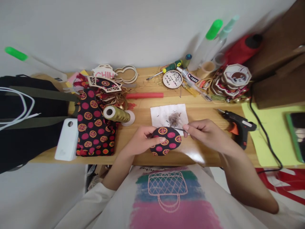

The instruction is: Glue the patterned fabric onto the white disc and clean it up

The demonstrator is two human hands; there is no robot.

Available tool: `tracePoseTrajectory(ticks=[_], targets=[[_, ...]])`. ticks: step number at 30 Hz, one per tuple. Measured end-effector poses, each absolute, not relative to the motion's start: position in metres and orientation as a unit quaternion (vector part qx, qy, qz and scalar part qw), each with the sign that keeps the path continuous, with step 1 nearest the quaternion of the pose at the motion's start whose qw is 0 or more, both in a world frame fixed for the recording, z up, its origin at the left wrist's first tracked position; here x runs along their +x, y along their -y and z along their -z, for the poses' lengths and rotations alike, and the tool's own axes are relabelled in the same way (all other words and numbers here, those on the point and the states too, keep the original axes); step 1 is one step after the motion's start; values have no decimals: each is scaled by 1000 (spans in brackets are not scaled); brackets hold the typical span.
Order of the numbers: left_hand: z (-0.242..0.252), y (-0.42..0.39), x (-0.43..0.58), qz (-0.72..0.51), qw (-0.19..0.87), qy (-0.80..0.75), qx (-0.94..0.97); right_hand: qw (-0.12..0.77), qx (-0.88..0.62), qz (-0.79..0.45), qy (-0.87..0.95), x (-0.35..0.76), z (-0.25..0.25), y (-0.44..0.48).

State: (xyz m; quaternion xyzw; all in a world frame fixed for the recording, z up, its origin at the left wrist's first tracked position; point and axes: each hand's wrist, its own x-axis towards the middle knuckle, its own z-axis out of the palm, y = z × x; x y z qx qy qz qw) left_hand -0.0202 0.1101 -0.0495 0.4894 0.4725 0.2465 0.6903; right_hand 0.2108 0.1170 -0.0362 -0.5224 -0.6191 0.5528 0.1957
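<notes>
My left hand (144, 140) grips a rounded black fabric pouch (166, 146) with pink and orange circles, thumb on its front face. From the right, my right hand (202, 132) pinches a thin dark stick-like tool (178, 128), whose left part reaches the pouch's upper edge. What kind of tool it is, I cannot make out; its far end is hidden at the pouch. Just behind the pouch lies a white paper tissue (158, 114) bearing a small heap of dry brown bits (174, 118).
Left stand a gold thread spool (116, 114), folded patterned fabric (95, 127) and a white power bank (66, 139). A black glue gun (238, 125) lies right, its cord crossing yellow paper (262, 136). Behind are a red stick (145, 95), a screwdriver (171, 66) and a B-7000 tube (190, 76).
</notes>
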Motion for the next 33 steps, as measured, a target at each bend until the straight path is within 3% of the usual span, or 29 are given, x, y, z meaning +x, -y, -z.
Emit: tracePoseTrajectory(ticks=[11,33], targets=[[63,-101,-17,-246,713,-477,452,209,-535,-513,638,214,46,-108],[55,-109,-8,-227,717,-449,483,202,-512,-555,624,225,45,-111]])
